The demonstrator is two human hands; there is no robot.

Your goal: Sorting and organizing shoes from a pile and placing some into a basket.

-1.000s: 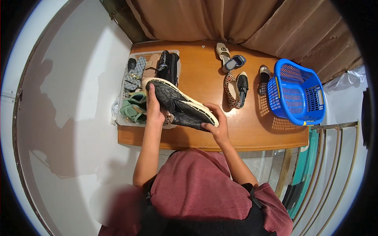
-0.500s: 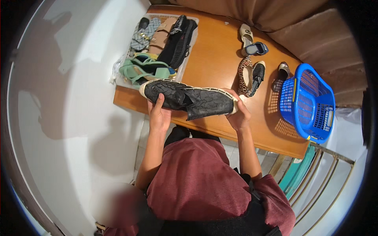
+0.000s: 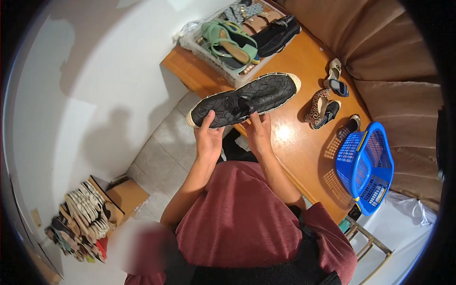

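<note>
A pair of black textured espadrilles with pale braided soles is held out over the near edge of the table, toes pointing opposite ways. My left hand [image 3: 209, 138] is closed around the left espadrille [image 3: 213, 107], thumb on its upper. Where the two shoes meet, my right hand [image 3: 260, 135] grips the right espadrille [image 3: 275, 90], its thumb at the strap-like edge of the opening. The fingers under the soles are partly hidden.
A clear plastic crate [image 3: 229, 73] on the wooden table [image 3: 304, 156] holds green sandals [image 3: 214, 34] and black shoes [image 3: 278, 37]. Patterned flats [image 3: 315, 108] and other shoes lie beyond; a blue basket [image 3: 355, 164] stands right. An opened cardboard box [image 3: 127, 195] and many shoes lie lower left.
The view has swung left, bringing the floor shoes into sight. The espadrilles are turned, their right end now raised. My right hand has shifted from the right toe to the middle.
</note>
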